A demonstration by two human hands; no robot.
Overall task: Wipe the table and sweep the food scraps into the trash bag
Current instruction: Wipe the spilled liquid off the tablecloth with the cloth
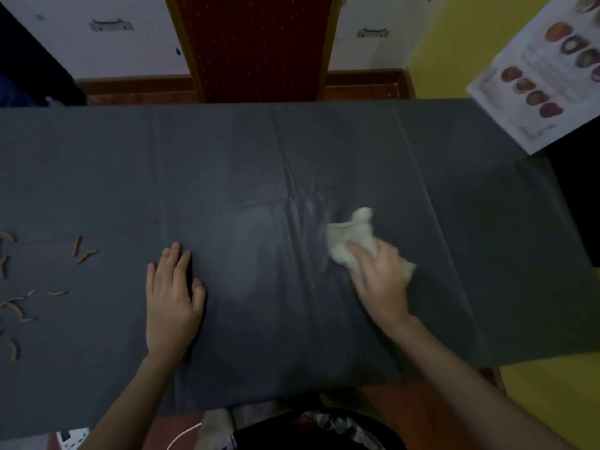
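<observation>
**Cloth down mid-table, scraps waiting on the left**

Head view, the only one: the right hand (pixel 380 277) grips a crumpled pale cloth (pixel 352 241), fingers curled over it and pressing it onto the dark grey table cover (pixel 454 206), just right of centre. The cover bunches into ridges beside the cloth. The left hand (pixel 173 297) lies flat, fingers straight and close together, pinning the cover down. Holding nothing, that one.

Food scraps (pixel 82 253), thin brown strips, lie scattered well apart from the cloth at the far left edge. No trash bag clearly shows; a dark shape below the near edge may be one, hard to tell.

This looks like the wiping step, sweeping not yet begun. Next move calls for carrying the cloth leftward across the cover to the scraps, with the flat hand keeping the fabric taut so it does not ruck.
</observation>
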